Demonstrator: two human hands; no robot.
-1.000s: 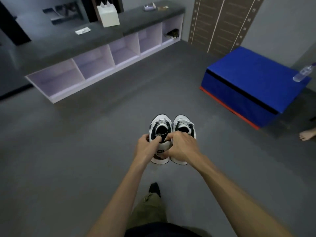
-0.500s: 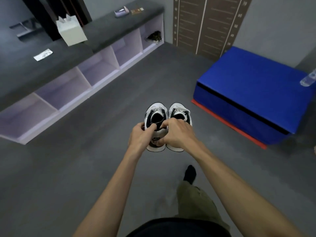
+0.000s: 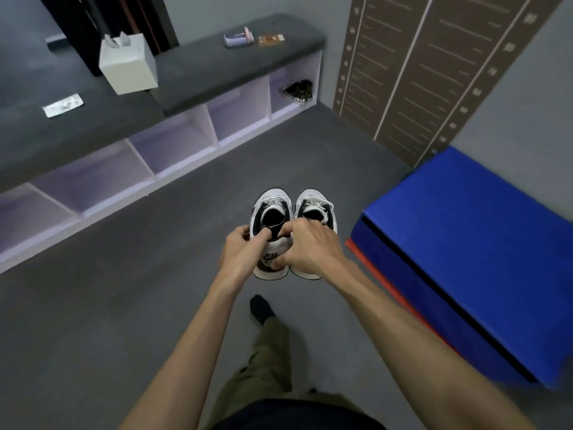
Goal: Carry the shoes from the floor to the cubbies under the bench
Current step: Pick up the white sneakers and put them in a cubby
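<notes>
While the left hand (image 3: 240, 252) and the right hand (image 3: 310, 246) are gripping the heels, the shoes (image 3: 271, 197) are hanging above the floor (image 3: 124, 305), side by side, toes pointing away. The cubbies (image 3: 238, 116) under the bench (image 3: 217, 66) are sitting ahead to the left, nearer the left hand.

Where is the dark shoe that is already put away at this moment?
In the head view, the dark shoe lies inside the last cubby at the upper right end of the bench, close to the brown wall chart.
</notes>
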